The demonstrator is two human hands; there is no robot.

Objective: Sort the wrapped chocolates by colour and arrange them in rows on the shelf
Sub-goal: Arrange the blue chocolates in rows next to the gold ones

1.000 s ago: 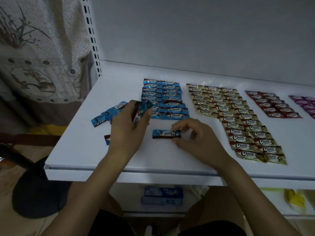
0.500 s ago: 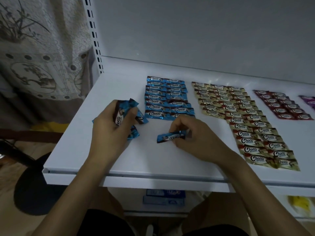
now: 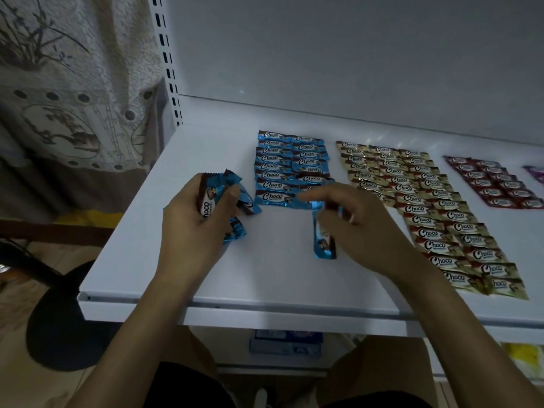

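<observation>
My left hand (image 3: pixel 194 225) grips a bunch of blue wrapped chocolates (image 3: pixel 217 187) above the white shelf (image 3: pixel 265 278), left of the sorted blue rows (image 3: pixel 282 166). My right hand (image 3: pixel 362 228) pinches one blue chocolate (image 3: pixel 323 240) by its upper end; the wrapper hangs lengthwise toward me, just in front of the blue rows. Gold chocolates (image 3: pixel 426 213) lie in rows to the right, then red ones (image 3: pixel 497 187), and purple ones (image 3: pixel 537 172) at the frame edge.
The shelf's slotted upright (image 3: pixel 167 69) stands at the back left beside a patterned curtain (image 3: pixel 73 92). A lower shelf holds a blue box (image 3: pixel 285 343). A dark round stool base (image 3: pixel 59 328) sits on the floor at left.
My right hand has turned the single blue chocolate from lying crosswise to pointing toward me, lifting its far end. My left hand has drawn slightly leftward with its bunch.
</observation>
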